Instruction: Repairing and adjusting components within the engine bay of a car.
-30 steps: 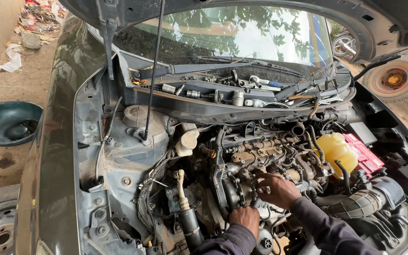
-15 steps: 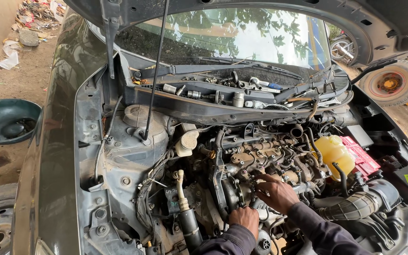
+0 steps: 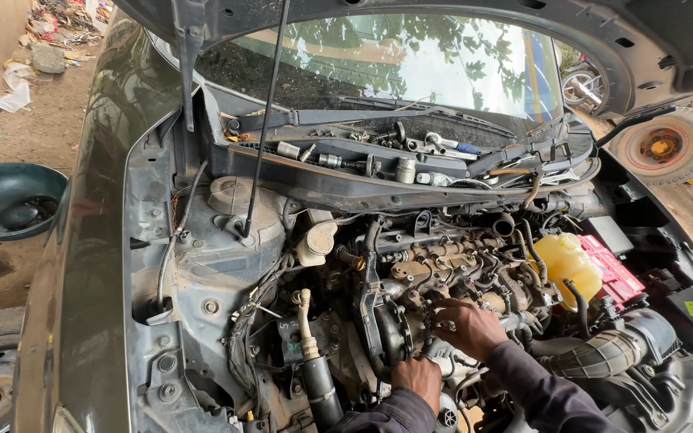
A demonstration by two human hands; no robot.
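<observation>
I look down into an open car engine bay. My right hand (image 3: 467, 327) rests on the dirty engine (image 3: 443, 265), fingers curled around small parts and hoses at its front; what the fingertips pinch is hidden. My left hand (image 3: 415, 378) sits lower, closed against a round metal part beside the engine's left end; whether it grips something I cannot tell. Both arms wear dark sleeves. A yellow fluid reservoir (image 3: 565, 263) stands to the right of my right hand.
A prop rod (image 3: 266, 120) holds the hood up. Several sockets and tools (image 3: 395, 160) lie in the cowl tray below the windscreen. A dark green drain pan (image 3: 6, 200) sits on the dirt at left. A loose wheel (image 3: 667, 146) stands at right.
The view has shifted slightly. Both hands stay at the same spot on the engine, the right fingers working a little.
</observation>
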